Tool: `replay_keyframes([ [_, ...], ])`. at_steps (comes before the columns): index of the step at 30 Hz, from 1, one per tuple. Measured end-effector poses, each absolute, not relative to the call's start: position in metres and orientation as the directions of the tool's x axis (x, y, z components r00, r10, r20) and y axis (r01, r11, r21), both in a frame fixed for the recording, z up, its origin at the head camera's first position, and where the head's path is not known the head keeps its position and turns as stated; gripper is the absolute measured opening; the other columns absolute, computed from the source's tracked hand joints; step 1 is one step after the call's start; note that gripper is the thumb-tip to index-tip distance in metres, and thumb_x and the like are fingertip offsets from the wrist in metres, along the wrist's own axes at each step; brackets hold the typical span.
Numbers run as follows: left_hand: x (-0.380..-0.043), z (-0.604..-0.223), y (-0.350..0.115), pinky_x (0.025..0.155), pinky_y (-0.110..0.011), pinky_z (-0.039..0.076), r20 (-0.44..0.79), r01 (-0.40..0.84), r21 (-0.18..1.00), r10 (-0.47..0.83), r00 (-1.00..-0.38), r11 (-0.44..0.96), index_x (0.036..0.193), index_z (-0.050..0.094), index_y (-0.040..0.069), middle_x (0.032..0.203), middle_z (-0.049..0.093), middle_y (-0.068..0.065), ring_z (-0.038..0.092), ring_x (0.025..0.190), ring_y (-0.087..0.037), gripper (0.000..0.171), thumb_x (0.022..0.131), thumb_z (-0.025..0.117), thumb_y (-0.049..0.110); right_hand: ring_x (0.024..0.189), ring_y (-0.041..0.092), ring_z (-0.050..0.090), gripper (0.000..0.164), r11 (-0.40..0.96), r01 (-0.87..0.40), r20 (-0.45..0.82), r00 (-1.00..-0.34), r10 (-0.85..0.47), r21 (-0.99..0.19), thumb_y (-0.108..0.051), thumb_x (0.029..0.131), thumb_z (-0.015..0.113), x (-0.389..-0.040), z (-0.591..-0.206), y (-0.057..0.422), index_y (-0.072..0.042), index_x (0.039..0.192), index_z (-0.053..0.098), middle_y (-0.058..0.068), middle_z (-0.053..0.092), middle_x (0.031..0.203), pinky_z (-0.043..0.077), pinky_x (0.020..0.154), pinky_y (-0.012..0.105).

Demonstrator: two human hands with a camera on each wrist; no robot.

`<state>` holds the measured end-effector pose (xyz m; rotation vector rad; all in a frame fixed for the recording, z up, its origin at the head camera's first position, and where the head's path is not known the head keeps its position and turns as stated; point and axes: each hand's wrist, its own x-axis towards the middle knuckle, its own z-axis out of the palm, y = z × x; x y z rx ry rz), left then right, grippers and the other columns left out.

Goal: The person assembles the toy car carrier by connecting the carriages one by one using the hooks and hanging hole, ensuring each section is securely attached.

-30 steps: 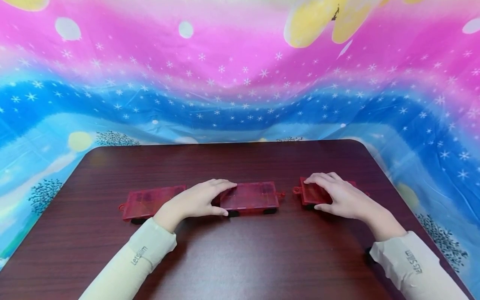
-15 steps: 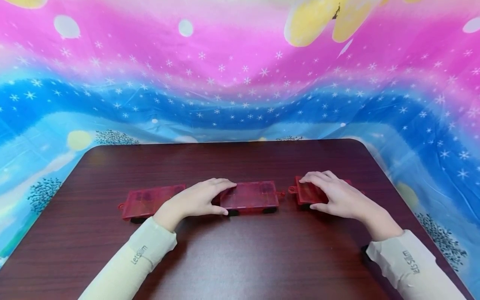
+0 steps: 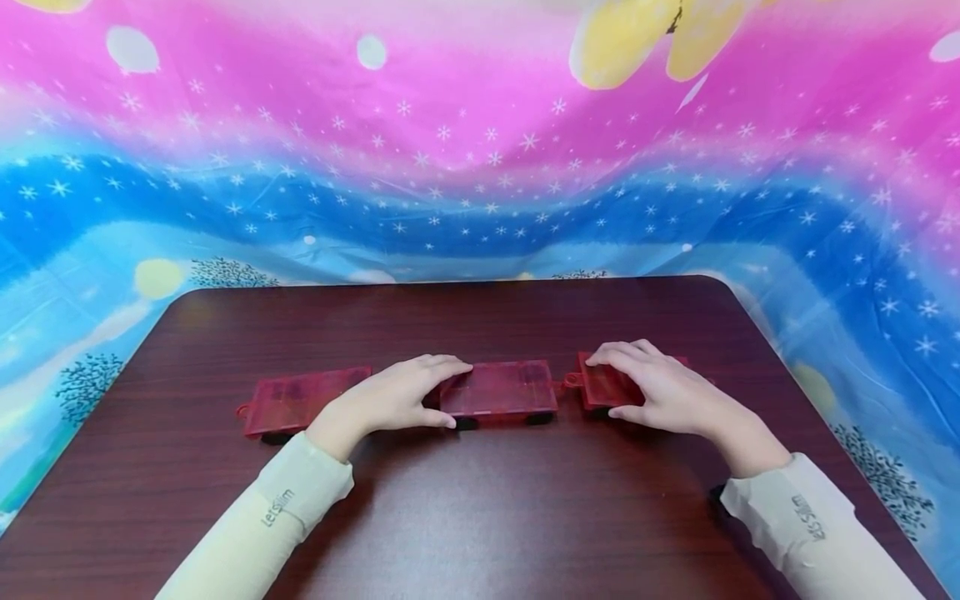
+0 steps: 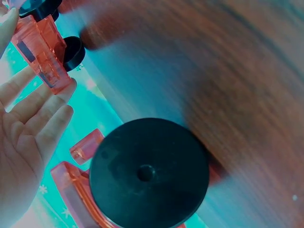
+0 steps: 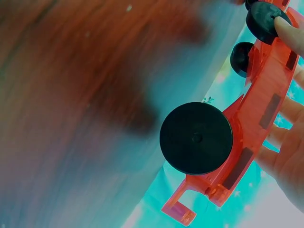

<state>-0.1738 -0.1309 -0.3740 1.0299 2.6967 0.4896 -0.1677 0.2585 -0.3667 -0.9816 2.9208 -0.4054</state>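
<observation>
I had left hand [image 3: 397, 396] pinching middle car [image 3: 502, 389], right hand [image 3: 667, 390] pinching right car [image 3: 607, 385], so keeping the loop [image 3: 573, 380] aligned seemed key.

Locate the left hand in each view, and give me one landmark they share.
Head: left hand, just left of centre, pinching the left end of the middle red toy car.
Left wrist: along the left edge, touching that car.
Right wrist: not in it.
Shared landmark: wood-grain tabletop, on the right in left wrist, on the left in right wrist.
</observation>
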Motion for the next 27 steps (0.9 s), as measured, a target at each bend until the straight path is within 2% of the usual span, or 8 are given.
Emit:
replay_keyframes([
  [20,-0.1721,-0.3736,-0.1319,0.116,-0.047,0.038,-0.102,0.587,0.373,0.661,-0.743,0.718,0.152,0.042,0.016,0.156,0.042,-0.008,0.040,0.145,-0.028,0.081,0.085,0.077,0.044,0.125,0.026,0.048,0.067,0.769,-0.578,0.012,-0.801,-0.598,-0.272,-0.026,0.077,0.085,-0.1688,-0.3734,0.2530,-0.023,0.137,0.055,0.001,0.054,0.142,0.054,0.094,0.052],
  [27,-0.1701,-0.3750,-0.1373,0.117,-0.046,0.036,-0.110,0.571,0.372,0.646,-0.756,0.732,0.153,0.040,0.017,0.159,0.038,-0.007,0.036,0.147,-0.026,0.081,0.086,0.075,0.046,0.129,0.029,0.046,0.069,0.777,-0.576,0.006,-0.805,-0.594,-0.253,-0.029,0.076,0.086,-0.1679,-0.3733,0.2539,-0.025,0.138,0.055,0.005,0.053,0.144,0.053,0.095,0.055],
])
